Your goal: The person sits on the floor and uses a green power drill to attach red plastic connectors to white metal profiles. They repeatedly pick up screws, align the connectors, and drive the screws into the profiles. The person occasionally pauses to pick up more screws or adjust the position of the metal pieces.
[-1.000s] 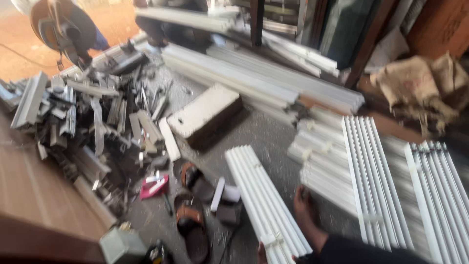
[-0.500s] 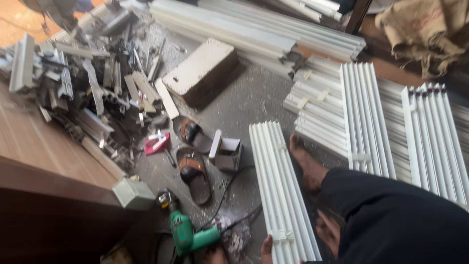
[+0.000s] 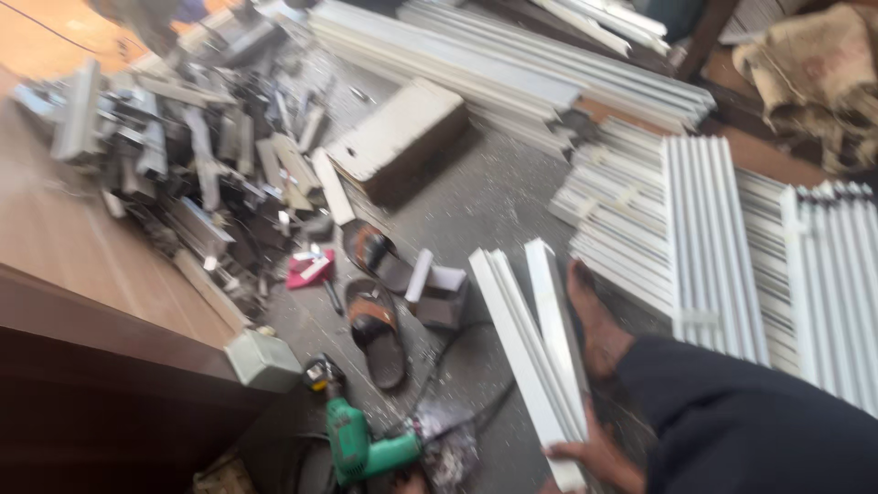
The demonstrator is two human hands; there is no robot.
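Head view: one hand (image 3: 590, 455), seemingly the right, is curled around the near end of a bundle of white strips (image 3: 535, 338), tilted off the floor; their count is blurred. Left of it lie one green drill (image 3: 357, 448) and two sandals (image 3: 375, 293).

Daylight, fairly bright, w/ motion blur throughout; white strips (image 3: 713, 229) glare a bit, wood counter (image 3: 82, 366) bottom left in shadow.
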